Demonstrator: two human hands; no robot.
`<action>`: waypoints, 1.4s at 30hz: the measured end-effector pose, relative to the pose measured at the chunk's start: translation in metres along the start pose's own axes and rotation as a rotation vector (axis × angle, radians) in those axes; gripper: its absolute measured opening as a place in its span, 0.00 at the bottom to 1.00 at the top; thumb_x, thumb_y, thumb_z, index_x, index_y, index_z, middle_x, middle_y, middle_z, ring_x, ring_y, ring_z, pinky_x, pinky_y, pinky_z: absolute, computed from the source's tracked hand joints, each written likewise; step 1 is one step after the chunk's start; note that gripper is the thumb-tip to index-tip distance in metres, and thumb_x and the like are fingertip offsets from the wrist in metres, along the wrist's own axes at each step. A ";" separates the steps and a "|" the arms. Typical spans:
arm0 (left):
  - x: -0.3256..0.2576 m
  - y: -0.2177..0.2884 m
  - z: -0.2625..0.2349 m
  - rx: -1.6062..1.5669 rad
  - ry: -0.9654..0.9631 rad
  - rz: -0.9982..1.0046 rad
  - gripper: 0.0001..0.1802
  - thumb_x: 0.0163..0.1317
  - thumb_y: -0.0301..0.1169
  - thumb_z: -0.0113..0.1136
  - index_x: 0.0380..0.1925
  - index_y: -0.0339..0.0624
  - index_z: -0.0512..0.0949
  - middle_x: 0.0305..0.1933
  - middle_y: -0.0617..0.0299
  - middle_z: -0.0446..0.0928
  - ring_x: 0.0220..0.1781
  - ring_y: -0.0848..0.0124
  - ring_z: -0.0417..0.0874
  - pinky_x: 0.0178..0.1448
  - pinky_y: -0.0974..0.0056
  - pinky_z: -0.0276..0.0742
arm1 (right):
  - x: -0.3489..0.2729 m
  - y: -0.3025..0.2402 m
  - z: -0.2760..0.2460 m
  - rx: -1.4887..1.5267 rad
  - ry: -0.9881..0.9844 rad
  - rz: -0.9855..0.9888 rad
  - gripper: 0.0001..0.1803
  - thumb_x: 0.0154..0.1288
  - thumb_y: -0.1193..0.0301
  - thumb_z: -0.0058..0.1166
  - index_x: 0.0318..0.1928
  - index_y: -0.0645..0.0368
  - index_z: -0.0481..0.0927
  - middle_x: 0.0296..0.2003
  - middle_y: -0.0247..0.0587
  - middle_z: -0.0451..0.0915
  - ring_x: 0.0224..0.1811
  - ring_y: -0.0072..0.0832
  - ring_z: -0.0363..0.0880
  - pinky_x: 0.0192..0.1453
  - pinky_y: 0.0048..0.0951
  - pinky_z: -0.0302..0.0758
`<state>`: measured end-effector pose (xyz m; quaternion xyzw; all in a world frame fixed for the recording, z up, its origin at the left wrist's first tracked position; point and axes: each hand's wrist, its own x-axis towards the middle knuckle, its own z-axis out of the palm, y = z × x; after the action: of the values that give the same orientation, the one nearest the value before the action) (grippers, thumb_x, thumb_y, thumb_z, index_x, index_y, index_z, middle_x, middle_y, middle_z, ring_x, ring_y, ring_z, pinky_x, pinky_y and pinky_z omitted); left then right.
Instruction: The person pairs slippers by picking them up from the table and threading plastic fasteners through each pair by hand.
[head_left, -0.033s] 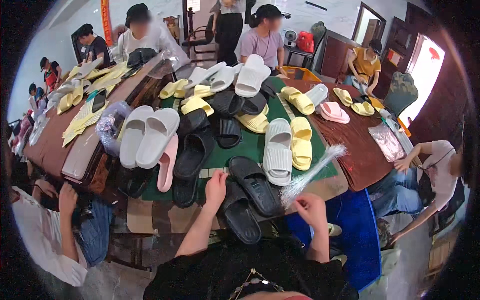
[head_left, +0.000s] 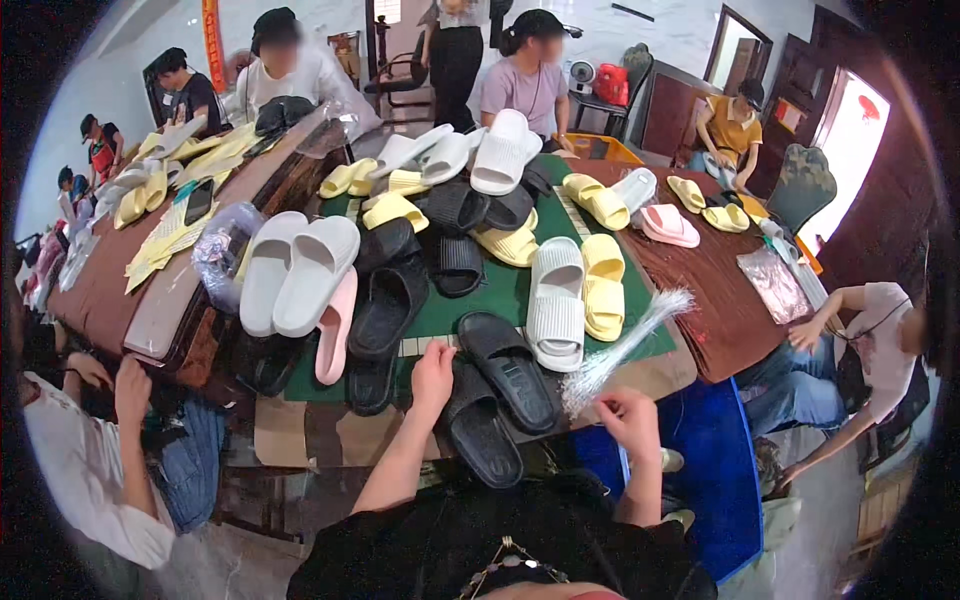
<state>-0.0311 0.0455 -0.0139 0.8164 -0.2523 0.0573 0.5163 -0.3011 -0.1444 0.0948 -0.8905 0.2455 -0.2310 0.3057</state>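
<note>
Side by side at the table's near edge lie two black slippers: one black slipper flat on the table, the other black slipper nearer me, its end jutting past the edge. My left hand is closed in a pinch just left of them; whatever its fingertips hold, if anything, is too small to make out. To their right, my right hand is also pinched, beside the near end of a bundle of thin clear plastic strands. I cannot tell whether a strand is between those fingers.
A green mat carries several slippers, among them grey slippers, a white-grey pair, a yellow pair and a pink slipper. A blue bin stands low at right. People sit close on both sides.
My right hand has shifted slightly right, away from the strand bundle. My left hand and the slippers stay put. The person at left has moved a hand a little.
</note>
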 end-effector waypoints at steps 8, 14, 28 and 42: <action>-0.007 -0.005 0.002 -0.034 0.017 -0.005 0.10 0.66 0.37 0.55 0.35 0.41 0.73 0.29 0.47 0.79 0.34 0.45 0.80 0.35 0.47 0.73 | -0.012 0.041 0.004 0.327 0.205 0.133 0.05 0.58 0.74 0.61 0.31 0.63 0.81 0.23 0.29 0.78 0.24 0.17 0.73 0.30 0.20 0.70; -0.004 -0.009 -0.002 -0.018 -0.003 -0.025 0.11 0.66 0.38 0.54 0.36 0.41 0.74 0.29 0.46 0.79 0.34 0.45 0.80 0.35 0.48 0.73 | 0.007 0.011 0.053 1.390 0.283 0.278 0.07 0.66 0.68 0.55 0.36 0.59 0.76 0.26 0.29 0.72 0.25 0.16 0.64 0.28 0.21 0.61; 0.038 0.029 0.025 0.025 0.020 0.071 0.16 0.62 0.36 0.59 0.46 0.40 0.75 0.33 0.50 0.80 0.37 0.57 0.82 0.43 0.57 0.76 | 0.054 0.022 0.136 0.420 -0.072 0.114 0.11 0.64 0.70 0.57 0.44 0.62 0.83 0.32 0.40 0.84 0.34 0.21 0.80 0.41 0.25 0.76; 0.037 -0.002 0.045 -0.102 -0.292 0.018 0.16 0.64 0.41 0.53 0.36 0.44 0.84 0.37 0.51 0.82 0.42 0.53 0.83 0.46 0.55 0.78 | 0.051 -0.014 0.159 0.128 0.112 0.101 0.43 0.51 0.70 0.63 0.66 0.57 0.57 0.26 0.42 0.82 0.31 0.44 0.82 0.37 0.43 0.75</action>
<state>-0.0052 -0.0057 -0.0233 0.7865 -0.3345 -0.0702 0.5144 -0.1681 -0.0958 0.0047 -0.8414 0.2912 -0.2798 0.3590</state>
